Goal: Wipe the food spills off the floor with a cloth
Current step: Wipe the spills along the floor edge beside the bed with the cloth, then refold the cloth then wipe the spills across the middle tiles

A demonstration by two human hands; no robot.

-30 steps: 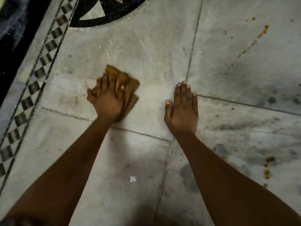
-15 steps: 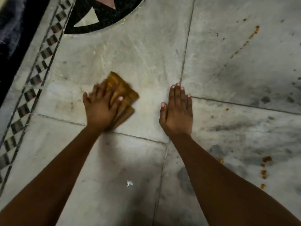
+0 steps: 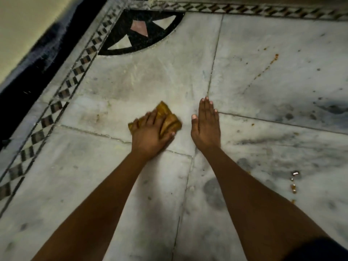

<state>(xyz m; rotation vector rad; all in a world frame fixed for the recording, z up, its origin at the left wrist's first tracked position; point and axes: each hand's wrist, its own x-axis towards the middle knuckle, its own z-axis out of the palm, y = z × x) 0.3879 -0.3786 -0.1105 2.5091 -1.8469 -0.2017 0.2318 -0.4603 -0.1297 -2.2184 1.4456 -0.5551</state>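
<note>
Closest to the camera, two bare arms reach down to the marble floor [image 3: 116,185]. Off past the right arm, well away from both hands, some orange food drops [image 3: 293,187] sit wet on the stone. Farther on, the left hand [image 3: 150,134] presses flat on the yellow cloth [image 3: 169,120]. Its fingers [image 3: 150,119] are spread on top of the cloth and the thumb curls around the near edge, so the hand pins the cloth down more than it squeezes it. The cloth pokes out past the fingertips and out the thumb side. Just beside it, the right hand [image 3: 206,129] lies flat on the floor with fingers straight and close together, holding nothing. It looks like it props the body up. The floor under the cloth looks mostly clean, so this seems to be a wiping stroke in the middle of the job. Far past the right fingertips a thin line of orange drips [image 3: 267,65] runs up the tile. Next, the cloth likely needs to slide over to the right, toward those spills, with the propping hand shifting first. Farthest away is a dark patterned border [image 3: 244,9].
</note>
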